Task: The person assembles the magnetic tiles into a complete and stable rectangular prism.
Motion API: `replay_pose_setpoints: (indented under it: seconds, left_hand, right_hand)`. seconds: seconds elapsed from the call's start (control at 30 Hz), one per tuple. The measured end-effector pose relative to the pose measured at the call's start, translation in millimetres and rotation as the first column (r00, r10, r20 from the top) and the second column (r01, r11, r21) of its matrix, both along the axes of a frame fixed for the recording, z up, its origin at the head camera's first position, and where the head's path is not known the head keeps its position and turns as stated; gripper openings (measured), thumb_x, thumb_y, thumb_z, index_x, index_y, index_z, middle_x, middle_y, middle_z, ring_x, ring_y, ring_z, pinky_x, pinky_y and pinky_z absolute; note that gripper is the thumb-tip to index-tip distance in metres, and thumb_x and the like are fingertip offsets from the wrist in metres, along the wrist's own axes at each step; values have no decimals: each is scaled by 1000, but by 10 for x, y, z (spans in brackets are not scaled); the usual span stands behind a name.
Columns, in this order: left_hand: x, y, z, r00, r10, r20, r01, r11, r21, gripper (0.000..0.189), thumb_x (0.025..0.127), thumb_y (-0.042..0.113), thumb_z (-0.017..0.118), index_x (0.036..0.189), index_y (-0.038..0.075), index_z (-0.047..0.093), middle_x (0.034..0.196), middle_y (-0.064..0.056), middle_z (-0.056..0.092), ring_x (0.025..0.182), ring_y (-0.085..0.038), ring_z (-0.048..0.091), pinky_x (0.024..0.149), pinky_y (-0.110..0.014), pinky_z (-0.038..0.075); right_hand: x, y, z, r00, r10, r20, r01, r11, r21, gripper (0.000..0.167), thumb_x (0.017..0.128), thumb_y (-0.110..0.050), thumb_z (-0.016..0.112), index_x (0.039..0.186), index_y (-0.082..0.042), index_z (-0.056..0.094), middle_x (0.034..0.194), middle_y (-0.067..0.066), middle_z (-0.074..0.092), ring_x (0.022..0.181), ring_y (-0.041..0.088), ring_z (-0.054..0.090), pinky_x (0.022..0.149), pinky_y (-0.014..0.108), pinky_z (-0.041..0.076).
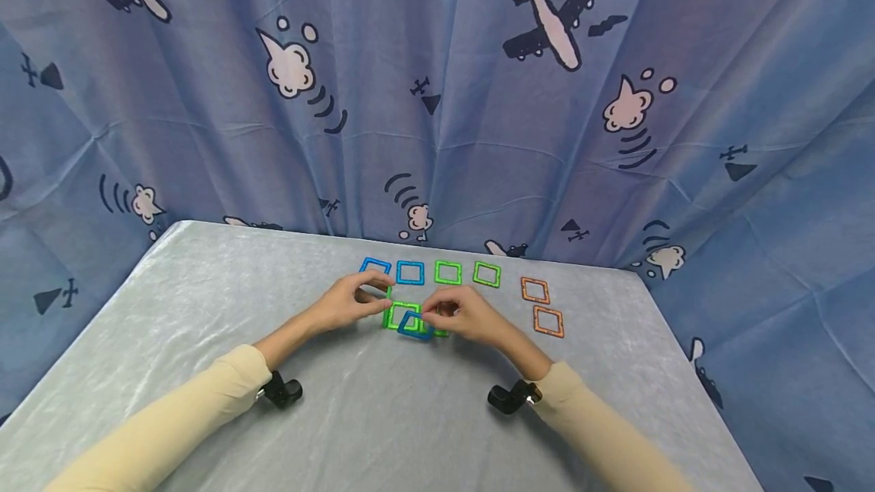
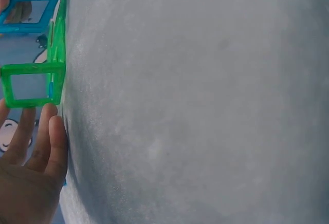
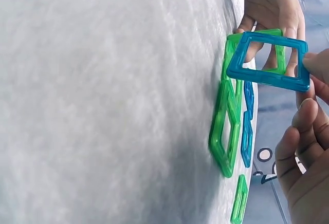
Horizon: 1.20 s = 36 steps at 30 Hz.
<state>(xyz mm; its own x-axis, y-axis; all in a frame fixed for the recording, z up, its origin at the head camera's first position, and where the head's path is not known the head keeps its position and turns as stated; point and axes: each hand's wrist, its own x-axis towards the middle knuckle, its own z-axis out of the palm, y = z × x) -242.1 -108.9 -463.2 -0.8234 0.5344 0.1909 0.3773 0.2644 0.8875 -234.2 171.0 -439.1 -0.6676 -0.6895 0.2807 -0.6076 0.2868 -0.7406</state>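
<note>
My right hand (image 1: 468,313) pinches a blue square tile frame (image 3: 267,78) between thumb and fingertips, holding it tilted above the green pieces. Two green square tiles (image 1: 403,304) lie side by side on the table, the right one partly covered by the right hand. At their left edge stands an upright green square tile (image 2: 31,69). The left hand (image 1: 345,302) is beside this upright tile, its extended fingertips right at the tile's edge in the left wrist view. The blue tile overlaps the green ones in the head view.
Behind the hands lie two blue tiles (image 1: 410,282) and two green tiles (image 1: 447,263). Two orange tiles (image 1: 548,310) are to the right. A grey cloth (image 1: 383,416) covers the table, and a blue patterned curtain (image 1: 437,135) hangs along the back.
</note>
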Motion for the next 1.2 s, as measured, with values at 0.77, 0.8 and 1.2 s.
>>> replay_pose_setpoints:
  seconds: [0.77, 0.8, 1.2]
  left_hand:
    - [-4, -13, -9, 1000, -3, -20, 2, 1000, -15, 40, 100, 15, 69, 134, -2, 58, 129, -21, 61, 100, -32, 70, 83, -42, 58]
    - [-4, -15, -11, 1000, -6, -24, 5, 1000, -11, 39, 100, 15, 69, 133, -3, 58, 128, -22, 61, 100, -33, 70, 83, -42, 58]
    - [-4, -13, -3, 1000, -11, -14, 11, 1000, -15, 40, 100, 14, 69, 134, -2, 58, 129, -22, 61, 100, -30, 70, 82, -41, 58]
  right_hand:
    - [-14, -245, 67, 996, 76, -40, -73, 994, 78, 6, 96, -6, 72, 97, -5, 77, 84, -7, 63, 66, 9, 50, 57, 26, 43]
    - [-15, -250, 70, 996, 77, -44, -73, 994, 84, 6, 96, -6, 72, 97, -4, 77, 84, -7, 63, 66, 9, 50, 57, 26, 43]
    - [-29, -275, 100, 993, 87, -77, -76, 988, 137, 6, 96, -8, 72, 97, -6, 78, 85, -9, 63, 65, 8, 50, 57, 26, 43]
